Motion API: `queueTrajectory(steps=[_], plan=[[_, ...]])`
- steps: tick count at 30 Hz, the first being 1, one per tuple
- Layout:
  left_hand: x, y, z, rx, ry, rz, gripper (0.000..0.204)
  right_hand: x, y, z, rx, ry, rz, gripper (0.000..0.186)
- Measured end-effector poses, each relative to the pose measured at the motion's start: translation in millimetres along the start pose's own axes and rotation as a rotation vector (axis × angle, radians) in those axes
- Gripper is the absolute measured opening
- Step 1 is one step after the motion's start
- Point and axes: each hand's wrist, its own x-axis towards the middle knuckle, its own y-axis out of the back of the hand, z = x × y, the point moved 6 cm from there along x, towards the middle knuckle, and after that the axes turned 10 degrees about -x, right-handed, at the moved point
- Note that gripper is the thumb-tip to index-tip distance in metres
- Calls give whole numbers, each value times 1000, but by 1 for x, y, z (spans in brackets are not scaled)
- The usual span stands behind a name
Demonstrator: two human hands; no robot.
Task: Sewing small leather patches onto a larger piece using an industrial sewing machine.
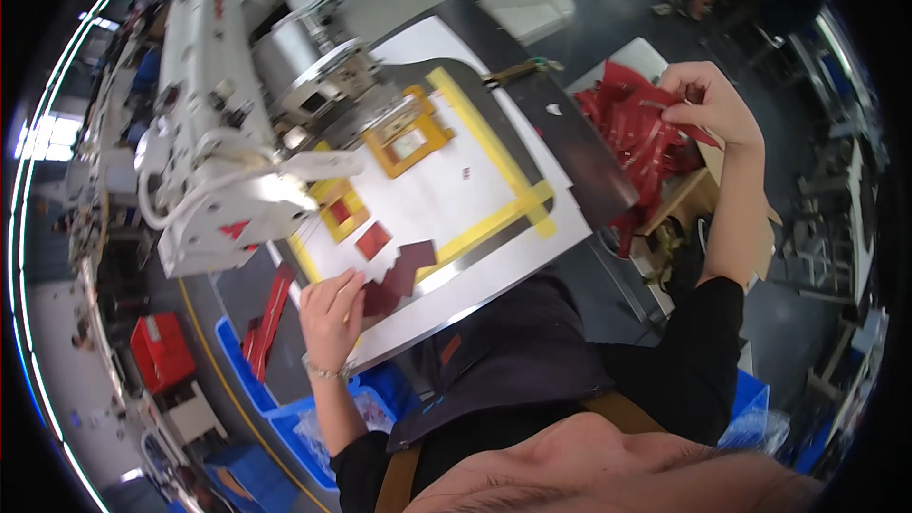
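My right hand (714,106) is off to the right, over a heap of shiny red strips (622,128). Its thumb and fingers are pinched on a red strip at the heap's edge. At the near left edge of the white work plate (475,271), my left hand (332,312) lies with its fingers stretched out, beside several dark red patches (404,271) fanned out there. Whether its fingertips touch them is hard to tell. A single small red square (373,240) lies just beyond. Farther back are a yellow frame (340,210) and a yellow clamp (407,138) under the machine head.
A large white sewing machine (214,114) reaches over the plate from the left. Yellow tape (484,138) borders the plate's work area. Blue bins (294,423) stand below at left. A cardboard box (684,201) sits under the red heap. Red strips (269,323) hang at the left.
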Motion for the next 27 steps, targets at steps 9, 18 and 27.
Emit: queueTrajectory(steps=[9, 18, 27], plan=[[-12, 2, -19, -340, 230, 87, 39, 141, -259, -51, -151, 153, -879, 16], [-20, -33, -77, -751, 594, -15, 37, 182, -341, -29, -250, 154, -847, 31], [-2, -36, -69, -292, 311, -26, 28, 170, -294, -33, -440, 303, -527, 36]])
